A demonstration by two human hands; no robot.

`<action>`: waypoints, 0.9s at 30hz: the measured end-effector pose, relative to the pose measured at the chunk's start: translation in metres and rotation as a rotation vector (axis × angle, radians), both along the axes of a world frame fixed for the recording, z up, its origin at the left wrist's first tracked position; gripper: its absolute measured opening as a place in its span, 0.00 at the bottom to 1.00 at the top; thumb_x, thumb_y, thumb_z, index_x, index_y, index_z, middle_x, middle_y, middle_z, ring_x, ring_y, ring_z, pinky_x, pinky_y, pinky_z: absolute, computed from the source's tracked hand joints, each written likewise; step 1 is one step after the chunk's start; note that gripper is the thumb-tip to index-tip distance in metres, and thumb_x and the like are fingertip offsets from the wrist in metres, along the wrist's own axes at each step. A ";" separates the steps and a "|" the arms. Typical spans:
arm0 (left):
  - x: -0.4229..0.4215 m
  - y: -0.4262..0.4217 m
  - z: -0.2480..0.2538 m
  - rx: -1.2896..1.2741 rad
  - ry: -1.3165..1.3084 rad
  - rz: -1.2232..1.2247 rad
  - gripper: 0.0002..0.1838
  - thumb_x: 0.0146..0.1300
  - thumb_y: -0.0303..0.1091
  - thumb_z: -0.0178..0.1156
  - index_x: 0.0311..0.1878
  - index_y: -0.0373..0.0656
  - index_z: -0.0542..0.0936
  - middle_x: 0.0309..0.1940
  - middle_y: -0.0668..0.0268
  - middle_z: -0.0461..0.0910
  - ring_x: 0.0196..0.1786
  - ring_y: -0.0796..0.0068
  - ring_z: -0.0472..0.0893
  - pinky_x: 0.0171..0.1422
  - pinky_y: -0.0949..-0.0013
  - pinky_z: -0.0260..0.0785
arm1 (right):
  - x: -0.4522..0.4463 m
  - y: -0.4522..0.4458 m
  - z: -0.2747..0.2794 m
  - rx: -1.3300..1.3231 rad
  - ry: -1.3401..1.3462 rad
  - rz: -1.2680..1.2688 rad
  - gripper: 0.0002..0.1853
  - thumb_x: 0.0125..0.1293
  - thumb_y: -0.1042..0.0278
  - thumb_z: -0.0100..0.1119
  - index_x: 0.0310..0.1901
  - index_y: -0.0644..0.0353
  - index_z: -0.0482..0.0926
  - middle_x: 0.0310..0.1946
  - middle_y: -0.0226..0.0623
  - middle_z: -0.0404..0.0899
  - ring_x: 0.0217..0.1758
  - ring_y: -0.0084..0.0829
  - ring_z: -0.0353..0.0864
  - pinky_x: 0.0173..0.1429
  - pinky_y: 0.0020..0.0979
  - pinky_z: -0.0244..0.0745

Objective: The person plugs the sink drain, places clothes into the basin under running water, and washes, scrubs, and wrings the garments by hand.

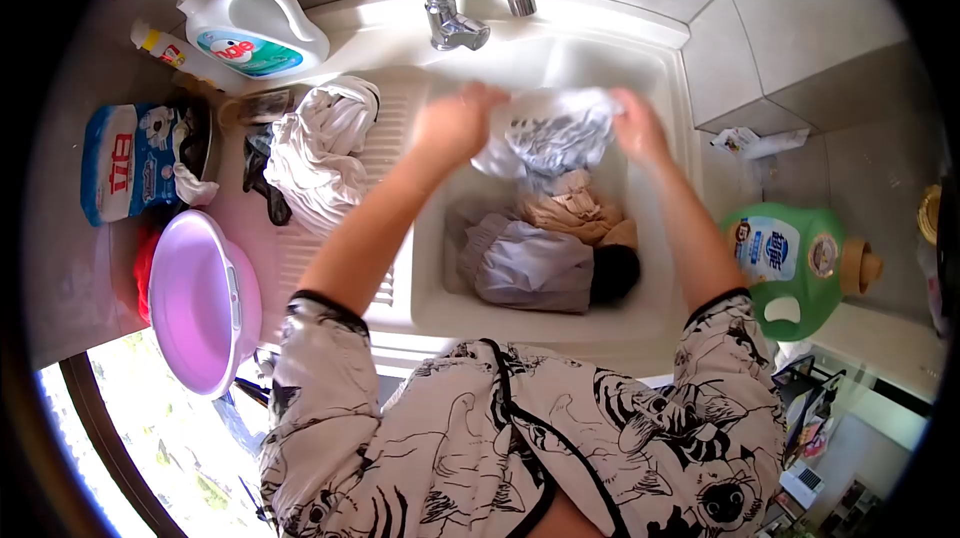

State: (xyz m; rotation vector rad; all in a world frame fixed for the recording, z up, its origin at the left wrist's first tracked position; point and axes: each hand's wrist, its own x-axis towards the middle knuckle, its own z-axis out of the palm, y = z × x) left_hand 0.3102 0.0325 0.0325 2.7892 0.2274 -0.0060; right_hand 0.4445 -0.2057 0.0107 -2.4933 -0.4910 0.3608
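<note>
- A thin white cloth with a dark print [562, 130] is stretched between the two hands, in the air over the far part of the cream-white rectangular sink [560, 330].
- The left hand [455, 125] has its fingers curled closed on the cloth's left end; the arm reaches in over the sink's left edge.
- The right hand [638, 126] grips the cloth's upper right corner, fingers closed around it. Both hands are blurred, so exactly where each fingertip sits is hard to say.
- Below the cloth, in the sink, lie a bunched peach-coloured cloth [572, 211], a pale grey garment with a gathered edge [530, 266] and a black cloth [614, 274], the last touching the grey garment's right side.
- The curved chrome faucet [455, 26] stands behind the sink, its spout turned toward the right.
- On the ribbed washboard surface [392, 143] left of the sink rests a twisted heap of white fabric [322, 156], with a dark crumpled cloth [265, 178] against its left side.
- Farther left are a white handled jug with a teal label [255, 28], a blue-and-white plastic bag [130, 163] and a round lilac plastic basin [190, 308], tilted.
- To the right of the sink, a green plastic bottle with a tan cap [795, 266] lies on its side.
</note>
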 end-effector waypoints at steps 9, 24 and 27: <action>0.000 -0.042 -0.176 0.058 0.459 -0.122 0.39 0.58 0.27 0.51 0.70 0.74 0.54 0.75 0.68 0.41 0.75 0.52 0.39 0.69 0.33 0.43 | -0.024 0.034 -0.141 -0.512 0.123 0.385 0.29 0.64 0.61 0.50 0.66 0.27 0.61 0.74 0.31 0.37 0.76 0.49 0.33 0.70 0.64 0.40; 0.015 -0.004 -0.105 -0.486 0.236 0.248 0.16 0.57 0.31 0.48 0.43 0.56 0.82 0.38 0.57 0.83 0.43 0.55 0.81 0.51 0.58 0.71 | -0.007 0.043 -0.107 -0.163 0.401 0.189 0.21 0.65 0.64 0.50 0.61 0.50 0.69 0.65 0.40 0.62 0.69 0.38 0.59 0.67 0.40 0.59; 0.018 -0.014 -0.023 -0.741 -0.153 0.185 0.15 0.55 0.29 0.51 0.43 0.51 0.82 0.36 0.58 0.83 0.40 0.63 0.82 0.45 0.65 0.72 | -0.026 0.040 -0.076 0.430 0.601 -0.008 0.21 0.67 0.66 0.51 0.60 0.64 0.67 0.54 0.43 0.72 0.58 0.31 0.71 0.60 0.26 0.65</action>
